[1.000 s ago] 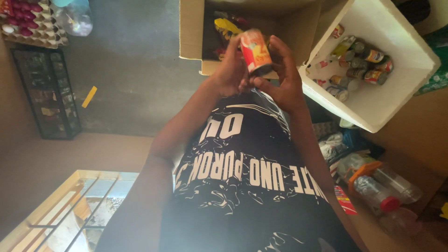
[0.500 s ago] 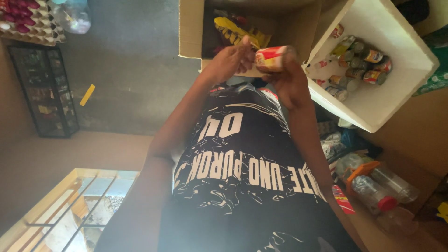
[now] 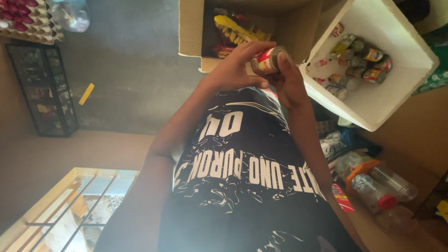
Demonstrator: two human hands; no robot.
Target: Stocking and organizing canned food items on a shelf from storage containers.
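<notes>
Both hands grip a small red-and-white can, tipped sideways.

Held in both hands, left hand and right hand, a can before a cardboard box; right of it, a foam box with cans inside; bottles below.

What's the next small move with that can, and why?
Probably carry the small red-and-white metal can a little toward the white foam box and set it among the cans there. Both the left hand and right hand have a grip on it, lying sideways, just beside that box's rim. The brown cardboard box holds bright packets, not cans.
</notes>
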